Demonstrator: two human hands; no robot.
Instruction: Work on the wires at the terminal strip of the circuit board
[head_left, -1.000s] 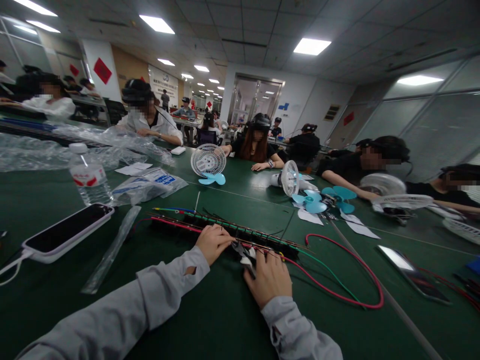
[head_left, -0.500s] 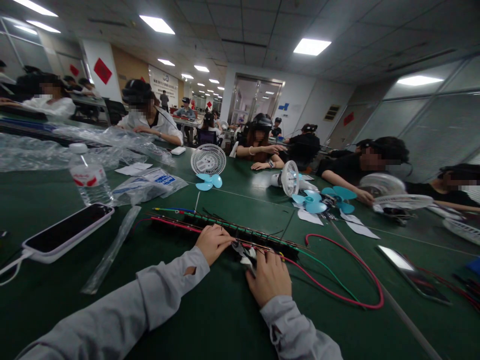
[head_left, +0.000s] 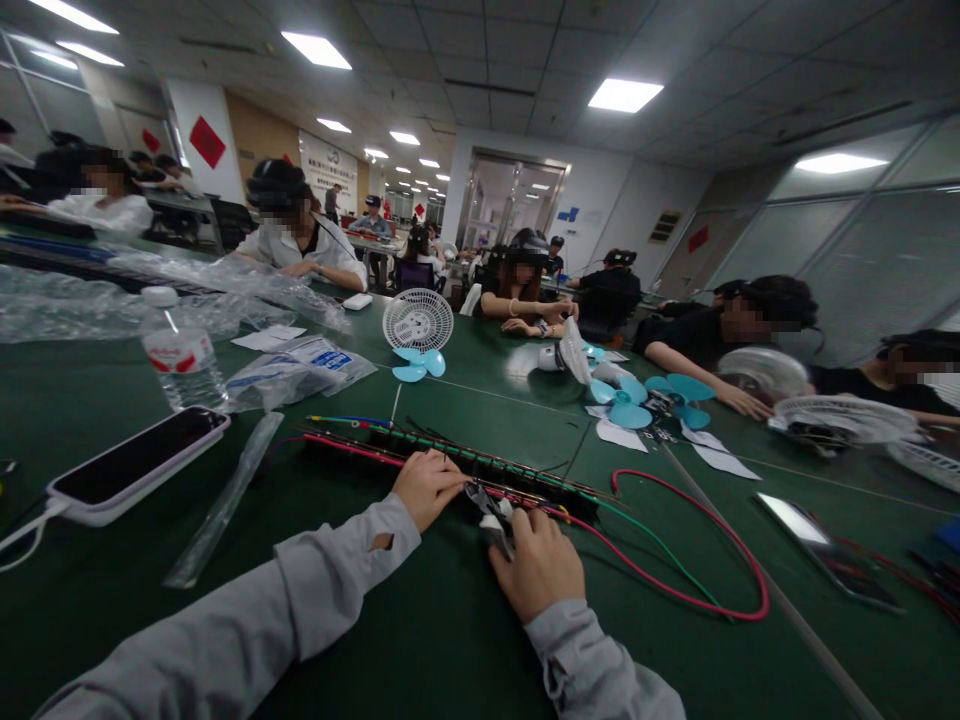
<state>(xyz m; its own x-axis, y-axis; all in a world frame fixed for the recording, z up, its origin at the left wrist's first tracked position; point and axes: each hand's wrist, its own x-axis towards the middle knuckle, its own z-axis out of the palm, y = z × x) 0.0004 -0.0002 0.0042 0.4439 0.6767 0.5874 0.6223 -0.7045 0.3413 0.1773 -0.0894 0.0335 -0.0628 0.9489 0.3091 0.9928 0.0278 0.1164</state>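
1. On the green table [head_left: 420,640], near its front edge, lies a long black terminal strip [head_left: 465,462] strung with thin red and green wires.
2. Left hand [head_left: 426,486] rests on the strip's middle, fingers curled and pressed together over its front edge; grey sleeve behind it.
3. Right hand [head_left: 538,562] sits just right of the left, fingers folded around a small hand tool [head_left: 489,510] with pale grips, its tip against the strip. Tool type: cannot tell.
4. A red wire [head_left: 705,560] loops off the strip's right end across the table; a green wire [head_left: 660,545] runs inside the loop.
5. Left of the strip: a phone [head_left: 131,462] in a white case, a water bottle [head_left: 180,355], a clear plastic sleeve [head_left: 225,500].
6. Beyond the strip: a small white fan [head_left: 417,322] with a blue blade [head_left: 417,364] at its foot; other people at work along the far side.
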